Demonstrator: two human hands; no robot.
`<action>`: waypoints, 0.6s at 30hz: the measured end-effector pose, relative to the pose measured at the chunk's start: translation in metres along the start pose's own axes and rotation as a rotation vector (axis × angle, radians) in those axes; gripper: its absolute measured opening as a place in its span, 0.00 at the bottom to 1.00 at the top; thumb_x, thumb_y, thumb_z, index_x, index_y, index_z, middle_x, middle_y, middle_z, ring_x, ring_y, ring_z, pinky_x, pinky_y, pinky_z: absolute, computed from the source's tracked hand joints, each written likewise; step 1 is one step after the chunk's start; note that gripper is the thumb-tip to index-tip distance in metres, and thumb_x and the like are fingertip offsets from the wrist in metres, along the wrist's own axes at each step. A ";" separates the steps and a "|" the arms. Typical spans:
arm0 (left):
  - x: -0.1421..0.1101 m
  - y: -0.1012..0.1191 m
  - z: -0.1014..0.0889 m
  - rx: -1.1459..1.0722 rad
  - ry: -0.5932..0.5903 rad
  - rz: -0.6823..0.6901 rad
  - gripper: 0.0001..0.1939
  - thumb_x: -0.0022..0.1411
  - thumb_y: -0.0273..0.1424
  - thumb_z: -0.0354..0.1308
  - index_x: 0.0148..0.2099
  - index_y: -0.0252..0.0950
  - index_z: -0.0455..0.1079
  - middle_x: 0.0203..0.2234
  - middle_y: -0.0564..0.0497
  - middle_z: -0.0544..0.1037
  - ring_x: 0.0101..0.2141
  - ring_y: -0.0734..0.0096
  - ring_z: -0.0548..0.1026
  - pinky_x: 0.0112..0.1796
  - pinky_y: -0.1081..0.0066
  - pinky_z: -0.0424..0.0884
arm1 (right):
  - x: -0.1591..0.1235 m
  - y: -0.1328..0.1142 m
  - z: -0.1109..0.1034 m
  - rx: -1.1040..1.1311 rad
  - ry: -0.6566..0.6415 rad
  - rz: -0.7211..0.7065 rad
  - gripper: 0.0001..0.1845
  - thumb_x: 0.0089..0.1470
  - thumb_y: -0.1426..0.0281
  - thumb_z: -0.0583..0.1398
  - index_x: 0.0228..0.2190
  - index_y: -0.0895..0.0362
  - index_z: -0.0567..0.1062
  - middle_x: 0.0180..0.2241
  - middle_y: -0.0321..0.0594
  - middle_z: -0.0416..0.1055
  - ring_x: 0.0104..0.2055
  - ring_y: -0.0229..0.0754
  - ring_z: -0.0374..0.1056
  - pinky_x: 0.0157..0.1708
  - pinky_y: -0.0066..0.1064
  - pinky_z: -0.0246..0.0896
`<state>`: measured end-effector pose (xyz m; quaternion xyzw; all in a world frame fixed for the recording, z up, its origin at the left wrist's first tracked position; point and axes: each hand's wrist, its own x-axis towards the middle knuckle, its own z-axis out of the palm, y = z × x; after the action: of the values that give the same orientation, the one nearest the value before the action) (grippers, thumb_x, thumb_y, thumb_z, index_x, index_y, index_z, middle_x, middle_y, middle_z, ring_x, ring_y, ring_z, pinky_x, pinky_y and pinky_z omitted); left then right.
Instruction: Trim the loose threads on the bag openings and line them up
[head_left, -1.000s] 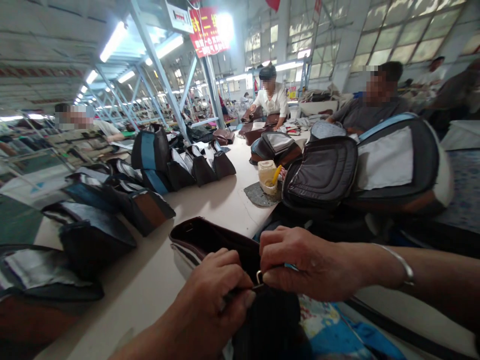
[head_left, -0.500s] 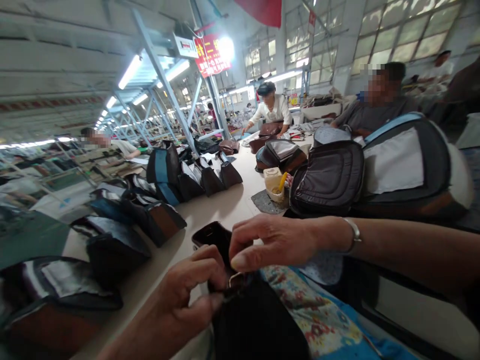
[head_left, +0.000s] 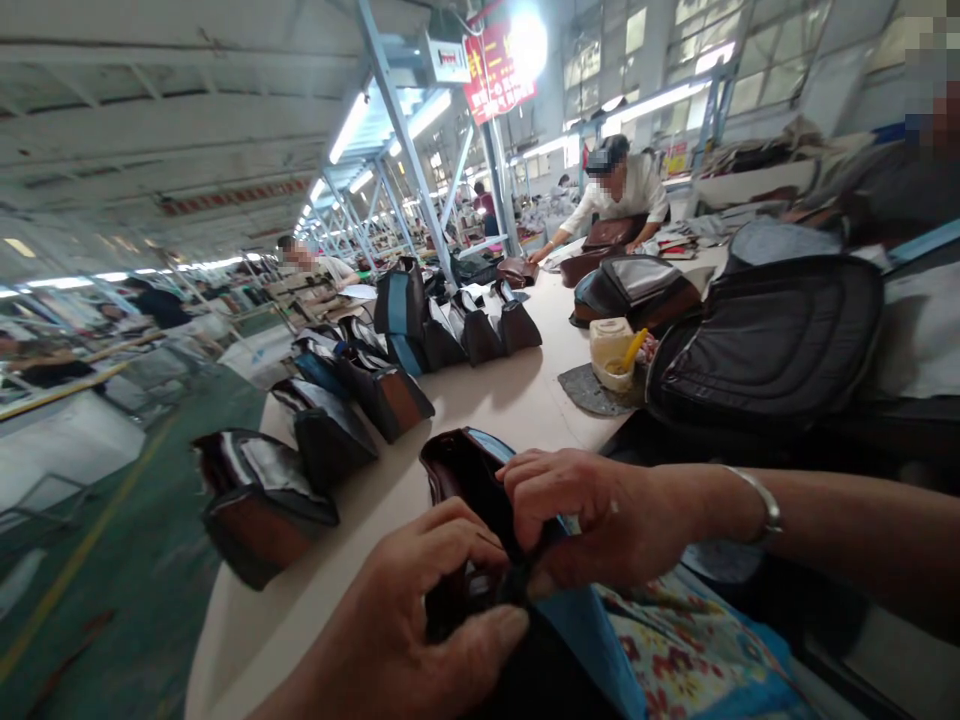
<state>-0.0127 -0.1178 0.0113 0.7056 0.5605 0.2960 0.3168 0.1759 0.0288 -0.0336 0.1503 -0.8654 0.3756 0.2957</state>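
Observation:
A dark brown bag (head_left: pixel 466 472) with a blue edge lies on the pale table (head_left: pixel 517 400) right in front of me. My left hand (head_left: pixel 420 620) is closed on its near edge, thumb pressed against the dark material. My right hand (head_left: pixel 600 515), a silver bangle on its wrist, is curled over the bag's opening and pinches the same edge from the other side. The fingertips of both hands almost touch. Blue and flowered cloth (head_left: pixel 660 650) spreads out under my right forearm.
A row of dark bags (head_left: pixel 375 385) lines the table's left edge. A cream tub (head_left: pixel 611 355) with a yellow tool stands on a grey pad. A large black backpack (head_left: pixel 765 345) lies at right. A person in white (head_left: pixel 622 190) works at the far end; others sit at left.
The view has swung left and down. My right hand has come in from hovering above the bag and closed on its edge beside my left hand.

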 end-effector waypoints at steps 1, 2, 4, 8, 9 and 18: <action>0.003 0.001 0.003 -0.024 0.003 0.000 0.03 0.55 0.27 0.63 0.35 0.38 0.76 0.33 0.51 0.76 0.35 0.67 0.75 0.36 0.71 0.69 | 0.001 -0.004 -0.001 -0.013 0.009 0.005 0.11 0.60 0.68 0.63 0.29 0.59 0.69 0.28 0.38 0.69 0.34 0.37 0.64 0.40 0.33 0.59; 0.007 0.001 0.005 -0.059 0.003 -0.008 0.01 0.56 0.28 0.63 0.33 0.37 0.76 0.31 0.52 0.76 0.33 0.68 0.74 0.35 0.71 0.68 | 0.001 -0.009 -0.002 -0.025 0.016 0.009 0.11 0.60 0.68 0.63 0.29 0.59 0.69 0.28 0.37 0.68 0.33 0.37 0.64 0.40 0.33 0.59; 0.013 0.002 0.008 -0.129 -0.006 -0.037 0.02 0.56 0.28 0.63 0.32 0.37 0.77 0.32 0.51 0.75 0.34 0.67 0.74 0.36 0.70 0.69 | 0.001 -0.016 -0.005 -0.040 0.029 0.014 0.11 0.60 0.68 0.62 0.28 0.59 0.69 0.27 0.37 0.68 0.32 0.36 0.64 0.38 0.32 0.58; 0.022 0.003 0.009 -0.158 -0.027 -0.066 0.04 0.51 0.23 0.61 0.28 0.36 0.76 0.33 0.52 0.73 0.35 0.68 0.73 0.38 0.71 0.68 | -0.004 -0.020 -0.008 -0.034 0.037 0.056 0.11 0.60 0.67 0.63 0.29 0.59 0.69 0.26 0.35 0.68 0.31 0.35 0.63 0.37 0.30 0.58; 0.024 0.004 0.009 -0.152 -0.037 -0.070 0.05 0.50 0.23 0.60 0.28 0.36 0.76 0.33 0.52 0.73 0.36 0.68 0.73 0.38 0.71 0.68 | -0.006 -0.020 -0.009 -0.033 0.034 0.082 0.10 0.59 0.67 0.63 0.29 0.59 0.70 0.27 0.35 0.68 0.30 0.35 0.63 0.36 0.30 0.58; 0.030 0.010 0.012 -0.152 -0.095 -0.059 0.04 0.51 0.24 0.61 0.30 0.37 0.75 0.33 0.53 0.74 0.37 0.68 0.74 0.38 0.71 0.68 | -0.012 -0.022 -0.013 -0.035 0.020 0.193 0.09 0.56 0.67 0.65 0.32 0.60 0.72 0.29 0.37 0.69 0.31 0.35 0.63 0.34 0.29 0.59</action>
<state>0.0085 -0.0915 0.0132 0.6759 0.5414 0.2941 0.4044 0.2014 0.0242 -0.0217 0.0573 -0.8792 0.3889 0.2694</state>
